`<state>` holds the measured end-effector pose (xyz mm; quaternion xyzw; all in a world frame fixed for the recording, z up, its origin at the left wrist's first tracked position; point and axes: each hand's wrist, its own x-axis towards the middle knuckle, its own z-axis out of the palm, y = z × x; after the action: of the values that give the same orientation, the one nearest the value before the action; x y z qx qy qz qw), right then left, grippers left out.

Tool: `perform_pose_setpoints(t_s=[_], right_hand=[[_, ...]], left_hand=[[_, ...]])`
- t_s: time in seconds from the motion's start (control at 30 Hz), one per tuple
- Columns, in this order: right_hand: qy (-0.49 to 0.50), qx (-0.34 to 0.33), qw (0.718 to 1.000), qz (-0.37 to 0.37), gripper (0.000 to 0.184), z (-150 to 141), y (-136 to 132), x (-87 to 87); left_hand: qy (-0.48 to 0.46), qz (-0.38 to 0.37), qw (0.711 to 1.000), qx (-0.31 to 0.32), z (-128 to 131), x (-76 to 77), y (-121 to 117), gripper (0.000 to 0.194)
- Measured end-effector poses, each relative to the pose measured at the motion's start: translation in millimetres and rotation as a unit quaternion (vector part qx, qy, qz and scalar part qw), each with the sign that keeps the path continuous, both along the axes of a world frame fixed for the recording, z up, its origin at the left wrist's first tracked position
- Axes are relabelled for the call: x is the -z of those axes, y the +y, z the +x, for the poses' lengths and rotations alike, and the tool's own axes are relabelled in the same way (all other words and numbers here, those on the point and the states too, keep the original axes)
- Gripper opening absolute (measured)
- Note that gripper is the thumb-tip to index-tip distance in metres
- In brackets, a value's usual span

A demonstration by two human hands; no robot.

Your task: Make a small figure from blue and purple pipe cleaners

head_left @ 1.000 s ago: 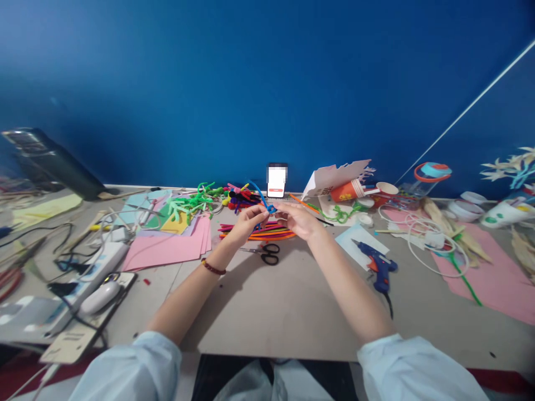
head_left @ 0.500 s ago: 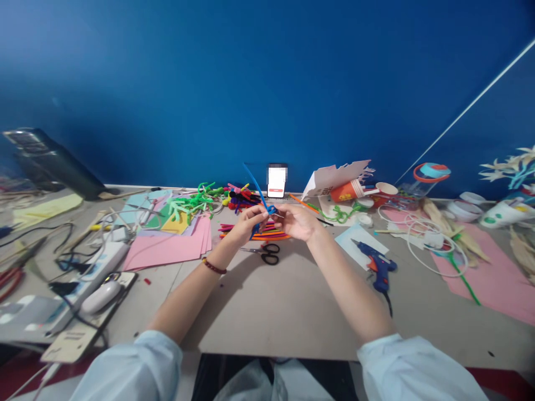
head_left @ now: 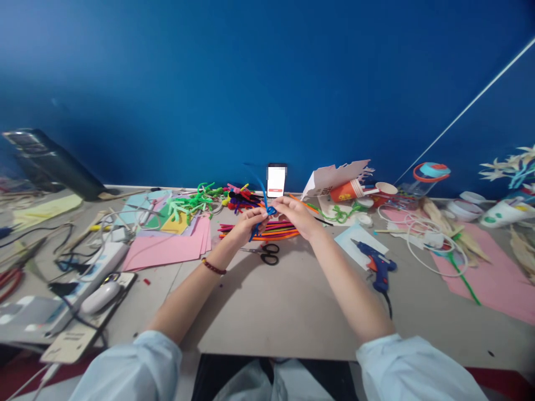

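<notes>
- Blue pipe cleaner (head_left: 271, 210) is held up above the bench (head_left: 276, 312), toward the middle of its back edge; its coiled knot sits between both hands and one end points upward. Whether several strands are twisted together cannot be told.
- The knot is pinched in the fingertips of the left hand (head_left: 252, 220), seemingly so that the coil is steadied; a blue end hangs below.
- The right hand (head_left: 293, 215) is closed narrowly on the knot's other side, probably for finer shaping.
- A phone (head_left: 276, 181) is stood upright at the back edge, likely so that its screen can be seen.
- A bundle of pipe cleaners (head_left: 279, 229) is laid crosswise beneath the hands, apparently for easy reach.
- Counted: two hands, one blue knot, one upright phone, one glue gun (head_left: 381, 266) toward the right edge, and one pair of black-handled scissors (head_left: 264, 253) before the bundle, whose overlapping strands cannot be counted.
</notes>
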<state>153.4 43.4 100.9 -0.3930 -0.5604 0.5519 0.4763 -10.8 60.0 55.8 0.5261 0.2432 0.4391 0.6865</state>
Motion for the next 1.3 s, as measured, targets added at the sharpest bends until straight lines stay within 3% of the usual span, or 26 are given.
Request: perform_pose_setpoints(t_s=[0.17,0.33,0.67,1.0,1.3], right_hand=[[-0.095,-0.061,0.992,0.049,0.025,12.9,-1.2,-4.1],[-0.066,-0.134,0.986,0.074,0.019,23.8,3.5,0.2],[0.083,-0.105,0.991,-0.016,0.022,9.7,4.9,12.7],[0.077,-0.074,0.993,-0.041,0.027,10.0,8.0,9.3],[0.093,-0.102,0.988,-0.066,0.022,12.4,8.0,10.6]], left_hand=[[0.034,0.012,0.999,0.028,-0.2,1.2,-1.1,0.027],[0.028,-0.006,0.998,0.053,-0.1,-0.4,-3.3,0.029],[-0.035,-0.018,0.999,0.032,2.1,1.8,-4.5,0.026],[-0.042,-0.052,0.997,0.042,4.3,3.2,-3.7,0.024],[-0.024,-0.067,0.997,0.037,8.0,-1.1,-8.2,0.026]])
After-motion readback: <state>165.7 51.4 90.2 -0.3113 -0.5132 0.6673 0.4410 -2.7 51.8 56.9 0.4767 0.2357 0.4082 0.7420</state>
